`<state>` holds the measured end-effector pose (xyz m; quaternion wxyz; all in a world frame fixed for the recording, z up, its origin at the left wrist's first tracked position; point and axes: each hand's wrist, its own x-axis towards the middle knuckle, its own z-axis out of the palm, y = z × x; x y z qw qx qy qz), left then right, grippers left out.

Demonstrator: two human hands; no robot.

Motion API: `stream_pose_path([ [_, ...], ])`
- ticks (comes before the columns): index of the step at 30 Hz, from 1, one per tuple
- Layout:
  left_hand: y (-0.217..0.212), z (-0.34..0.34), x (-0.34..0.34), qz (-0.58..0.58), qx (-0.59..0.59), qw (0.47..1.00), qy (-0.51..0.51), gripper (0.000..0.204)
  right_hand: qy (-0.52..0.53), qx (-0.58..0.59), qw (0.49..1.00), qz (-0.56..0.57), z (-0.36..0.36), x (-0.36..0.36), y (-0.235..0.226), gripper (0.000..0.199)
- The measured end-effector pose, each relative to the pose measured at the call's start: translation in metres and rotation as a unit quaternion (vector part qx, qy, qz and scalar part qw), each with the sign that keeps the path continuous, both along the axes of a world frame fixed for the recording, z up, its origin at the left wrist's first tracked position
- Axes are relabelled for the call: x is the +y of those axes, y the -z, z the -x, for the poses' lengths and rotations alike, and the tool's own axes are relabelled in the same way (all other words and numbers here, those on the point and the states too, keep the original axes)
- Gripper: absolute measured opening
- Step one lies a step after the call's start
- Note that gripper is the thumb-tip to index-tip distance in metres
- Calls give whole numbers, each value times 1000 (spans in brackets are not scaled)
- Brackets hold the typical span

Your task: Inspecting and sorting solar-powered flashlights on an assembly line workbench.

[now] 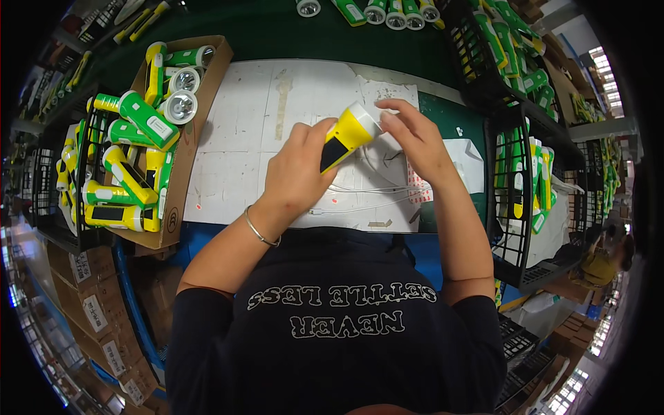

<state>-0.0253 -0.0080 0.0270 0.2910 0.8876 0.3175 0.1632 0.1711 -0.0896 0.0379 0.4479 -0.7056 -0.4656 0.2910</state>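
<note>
My left hand (296, 169) is closed around the body of a yellow flashlight (351, 131) with a dark panel on its side. The flashlight is tilted, its white-rimmed head pointing up and to the right. Close by the head is my right hand (423, 145), fingers bent and apart, the thumb and a fingertip at the rim; whether they touch it I cannot tell. Beneath both hands lies a white cable (366, 190) on the white work surface (238, 131). A sheet of red-and-white stickers (419, 192) lies below my right wrist.
At the left, a cardboard box (211, 90) holds several green and yellow flashlights. Black crates (508, 200) of flashlights stand at the right, one above another. More flashlights (395, 17) lie along the green table's far side. A white paper (467, 162) lies right of my right forearm.
</note>
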Motion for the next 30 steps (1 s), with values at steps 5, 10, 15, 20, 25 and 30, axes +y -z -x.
stream_pose_path([
  [5,-8,4,-2,197,-72,968,135,58,-64,-120,990,42,9,7,-22,42],
  [10,-15,15,0,784,-83,577,211,46,-192,198,955,-112,15,1,-10,30],
  [15,-4,4,2,391,-95,899,174,42,-140,35,988,-44,9,11,-7,25],
  [20,-3,4,1,332,-39,928,166,42,-149,76,971,-170,9,9,14,25],
  [25,-2,2,-1,290,17,949,122,44,-101,-24,994,-31,5,17,8,23],
  [30,-5,2,8,609,-90,765,191,47,-145,98,976,-128,4,11,4,22],
])
